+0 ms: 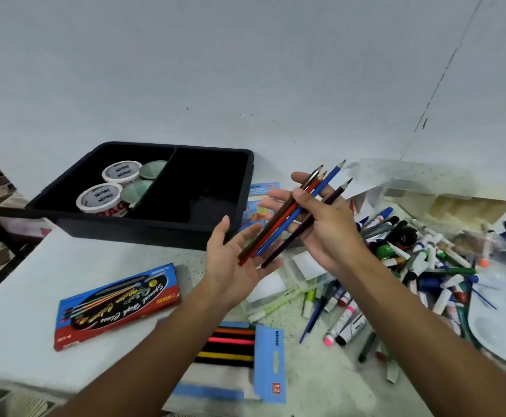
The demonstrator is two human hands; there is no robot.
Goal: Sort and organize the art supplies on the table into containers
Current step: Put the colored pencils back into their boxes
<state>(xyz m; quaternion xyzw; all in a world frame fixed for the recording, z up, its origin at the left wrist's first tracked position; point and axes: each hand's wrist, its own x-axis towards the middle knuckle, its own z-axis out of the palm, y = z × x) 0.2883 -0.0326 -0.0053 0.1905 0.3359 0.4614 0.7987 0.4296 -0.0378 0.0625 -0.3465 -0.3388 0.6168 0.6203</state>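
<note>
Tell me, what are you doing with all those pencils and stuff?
A person is tidying art supplies. The right hand holds four coloured pencils, their lower ends resting over the open left hand. Behind them, a black two-part tray has white tubs in its left half. A red pencil box lies on the table, and a jumbled pile of markers and paint tubes waits on the right.

Four coloured pencils (pixel 293 212) — brown, red, blue and dark purple — fan out above the table, points up and away. Behind them sits a black two-compartment bin (pixel 143 212), its left side holding white tape rolls (pixel 110 188). A heap of markers and paint tubes (pixel 411 266) sprawls at the right — a red pencil box (pixel 116 305) lies flat nearby.
</note>
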